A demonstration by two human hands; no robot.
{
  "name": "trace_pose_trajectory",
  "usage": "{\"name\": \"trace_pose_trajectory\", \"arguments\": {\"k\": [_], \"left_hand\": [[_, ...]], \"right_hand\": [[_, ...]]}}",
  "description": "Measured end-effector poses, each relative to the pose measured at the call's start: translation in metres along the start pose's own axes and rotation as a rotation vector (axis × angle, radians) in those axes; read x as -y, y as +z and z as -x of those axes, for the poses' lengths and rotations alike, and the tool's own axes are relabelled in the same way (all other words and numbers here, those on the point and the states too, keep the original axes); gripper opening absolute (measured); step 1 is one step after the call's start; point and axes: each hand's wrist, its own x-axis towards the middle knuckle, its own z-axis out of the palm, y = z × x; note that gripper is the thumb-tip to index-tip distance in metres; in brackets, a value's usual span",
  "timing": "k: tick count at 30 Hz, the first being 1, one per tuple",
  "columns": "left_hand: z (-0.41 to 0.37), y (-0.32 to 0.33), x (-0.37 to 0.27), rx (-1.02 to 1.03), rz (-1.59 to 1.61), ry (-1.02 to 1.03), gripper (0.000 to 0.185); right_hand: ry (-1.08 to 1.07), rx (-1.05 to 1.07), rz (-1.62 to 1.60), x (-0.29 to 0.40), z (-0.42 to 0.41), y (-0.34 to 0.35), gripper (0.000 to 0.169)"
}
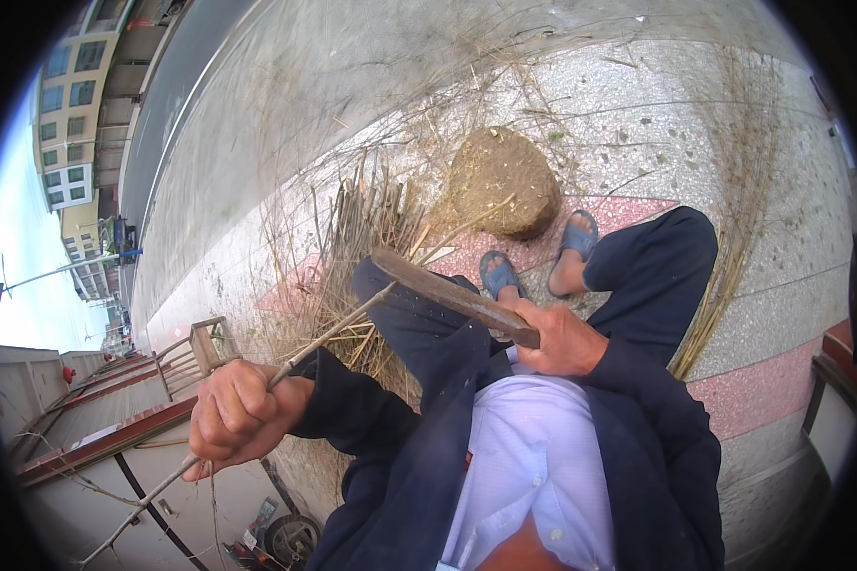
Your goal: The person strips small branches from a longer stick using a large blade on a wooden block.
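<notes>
My left hand [246, 414] is closed around a thin branch [343, 325], which runs from the lower left up to the chopping block and has side twigs at its lower end. In my right hand [564, 339] is a long, worn blade-like tool [457, 296], seen nearly edge-on; its handle is hidden by the hand. The tool's far end is close to the branch; whether they touch I cannot tell. Beyond my feet stands a round chopping block [503, 178], strewn with small chips, and the branch's tip shows over it.
Cut sticks [371, 214] lie piled left of the block. A bundle of long thin branches [735, 207] lies on the right, with loose twigs scattered on the paving. A wooden chair [203, 346] is at the left, a small wheel [291, 539] at the lower left, and a road [178, 93] beyond.
</notes>
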Motion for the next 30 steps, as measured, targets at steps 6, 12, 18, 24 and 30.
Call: {"name": "trace_pose_trajectory", "arguments": {"k": [6, 12, 18, 24, 30], "left_hand": [[0.002, 0.009, 0.007, 0.033, 0.093, 0.009, 0.051], [0.003, 0.021, 0.014, 0.071, 0.117, 0.007, 0.048], [0.002, 0.027, 0.017, 0.145, 0.184, -0.013, 0.046], [0.001, 0.026, 0.021, 0.218, 0.247, -0.024, 0.044], [-0.002, 0.03, 0.024, 0.164, 0.212, -0.019, 0.045]], "right_hand": [[0.123, -0.171, -0.005, -0.034, -0.015, 0.0, 0.031], [0.038, -0.033, 0.043, 0.005, 0.004, 0.001, 0.028], [0.187, -0.162, 0.125, -0.038, -0.023, -0.004, 0.023], [0.035, -0.073, 0.088, -0.003, 0.007, -0.001, 0.025], [0.174, -0.177, 0.116, -0.079, -0.024, -0.001, 0.024]]}}
